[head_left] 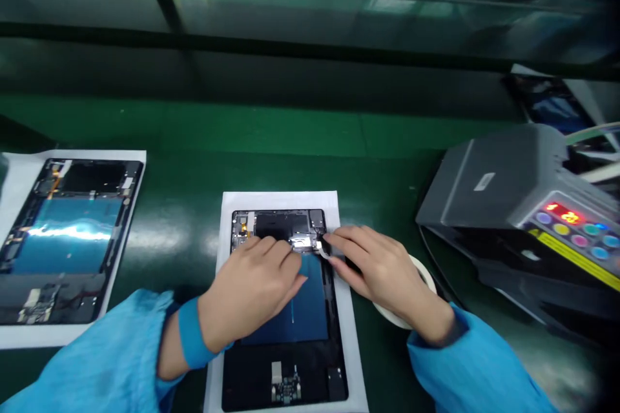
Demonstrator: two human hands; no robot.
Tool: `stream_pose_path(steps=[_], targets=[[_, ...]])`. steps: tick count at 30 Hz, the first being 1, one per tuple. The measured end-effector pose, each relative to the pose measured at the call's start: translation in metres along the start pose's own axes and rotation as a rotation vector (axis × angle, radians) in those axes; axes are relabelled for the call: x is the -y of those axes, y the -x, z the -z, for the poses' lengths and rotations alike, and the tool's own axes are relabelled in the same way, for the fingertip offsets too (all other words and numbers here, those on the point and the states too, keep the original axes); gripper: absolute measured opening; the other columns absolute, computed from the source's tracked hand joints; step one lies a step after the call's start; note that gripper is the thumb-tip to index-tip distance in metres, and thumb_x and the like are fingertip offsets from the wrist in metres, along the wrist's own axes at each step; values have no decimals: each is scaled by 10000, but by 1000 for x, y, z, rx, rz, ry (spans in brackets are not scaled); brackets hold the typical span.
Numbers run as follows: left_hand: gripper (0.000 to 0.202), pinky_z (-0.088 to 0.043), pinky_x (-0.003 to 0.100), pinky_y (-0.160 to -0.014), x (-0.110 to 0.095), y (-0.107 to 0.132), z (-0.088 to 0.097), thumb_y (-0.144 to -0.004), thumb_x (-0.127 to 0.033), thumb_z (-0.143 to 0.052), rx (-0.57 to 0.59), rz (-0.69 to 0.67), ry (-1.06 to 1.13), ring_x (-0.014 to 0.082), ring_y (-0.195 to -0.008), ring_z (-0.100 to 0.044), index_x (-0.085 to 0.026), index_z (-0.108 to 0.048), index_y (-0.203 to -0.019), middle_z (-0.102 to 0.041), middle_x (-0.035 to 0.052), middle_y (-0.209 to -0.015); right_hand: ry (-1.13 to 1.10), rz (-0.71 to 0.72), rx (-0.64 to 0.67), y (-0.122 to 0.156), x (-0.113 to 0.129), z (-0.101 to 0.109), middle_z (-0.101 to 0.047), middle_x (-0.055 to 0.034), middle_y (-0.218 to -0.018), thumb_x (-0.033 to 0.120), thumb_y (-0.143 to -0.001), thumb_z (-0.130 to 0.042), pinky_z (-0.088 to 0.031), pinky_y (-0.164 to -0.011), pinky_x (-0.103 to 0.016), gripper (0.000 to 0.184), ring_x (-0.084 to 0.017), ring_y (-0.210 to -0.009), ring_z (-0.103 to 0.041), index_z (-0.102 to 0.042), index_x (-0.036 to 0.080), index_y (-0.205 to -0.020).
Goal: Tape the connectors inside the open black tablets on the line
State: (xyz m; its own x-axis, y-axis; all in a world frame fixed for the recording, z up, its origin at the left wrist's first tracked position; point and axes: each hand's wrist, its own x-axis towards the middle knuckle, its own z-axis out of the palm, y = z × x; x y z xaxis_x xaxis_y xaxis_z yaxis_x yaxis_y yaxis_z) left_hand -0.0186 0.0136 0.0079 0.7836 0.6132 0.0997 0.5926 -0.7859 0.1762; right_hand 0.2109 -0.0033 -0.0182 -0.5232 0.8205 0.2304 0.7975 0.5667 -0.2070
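the opened tablet [310, 310] lies lower centre; the right hand [382, 264] meets a white strip [322, 250], the left hand [256, 284] above the tablet. whether either grip is closed, i can't tell; light, even pressure suits best.

At 6 o'clock, an opened tablet [252, 368] has black edges around a blue panel [312, 310], over a white sheet [290, 199]. Towards 9, a 2nd tablet [68, 245] is black and blue, streaked by white glare. Deep green bench [179, 193]; bright blue sleeves [113, 348] and wristband [194, 334]. At 3, a grey machine [475, 181] bears red digits [564, 213], a yellow strip [581, 260] and purple, yellow, green, pink and blue buttons [580, 241].
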Motion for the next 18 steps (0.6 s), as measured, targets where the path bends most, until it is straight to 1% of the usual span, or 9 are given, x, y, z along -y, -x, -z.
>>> stream_pose_path(steps=[3, 7, 9, 12, 18], targets=[[161, -488, 335, -592, -10, -19, -11, -895, -277, -524, 25, 43, 24, 200, -678, -573, -147, -592, -831, -581, 40, -753, -39, 24, -15, 6, -5, -8, -659, -87, -1013, 286, -916, -479, -486, -725, -310, 273, -175, -837, -579, -608, 136, -1105], [146, -487, 323, -583, -13, -34, -21, -893, -225, -485, 15, 88, 45, 193, -667, -565, -144, -574, -811, -562, 39, -744, -80, 16, 5, 9, -7, -10, -641, -96, -1034, 309, -917, -458, -471, -744, -334, 332, -197, -872, -554, -589, 144, -1173], [143, -488, 325, -579, -13, -37, -23, -884, -205, -475, -1, 101, 57, 194, -662, -561, -141, -570, -798, -550, 38, -731, -78, 0, 31, 8, -7, -10, -633, -99, -1037, 327, -916, -447, -464, -741, -349, 350, -210, -876, -545, -590, 153, -1184], [170, -491, 332, -578, -12, -39, -26, -891, -216, -457, -3, 110, 81, 198, -664, -558, -140, -562, -781, -542, 44, -728, -73, -20, 65, 7, -5, -9, -625, -104, -1039, 349, -906, -454, -460, -734, -364, 365, -221, -871, -538, -601, 156, -1179], [190, -473, 313, -564, -8, -41, -28, -909, -216, -444, -15, 116, 89, 185, -645, -545, -140, -567, -787, -542, 35, -719, -69, -21, 72, 5, -5, -6, -630, -109, -1031, 362, -917, -430, -467, -729, -363, 369, -216, -872, -540, -619, 148, -1152]])
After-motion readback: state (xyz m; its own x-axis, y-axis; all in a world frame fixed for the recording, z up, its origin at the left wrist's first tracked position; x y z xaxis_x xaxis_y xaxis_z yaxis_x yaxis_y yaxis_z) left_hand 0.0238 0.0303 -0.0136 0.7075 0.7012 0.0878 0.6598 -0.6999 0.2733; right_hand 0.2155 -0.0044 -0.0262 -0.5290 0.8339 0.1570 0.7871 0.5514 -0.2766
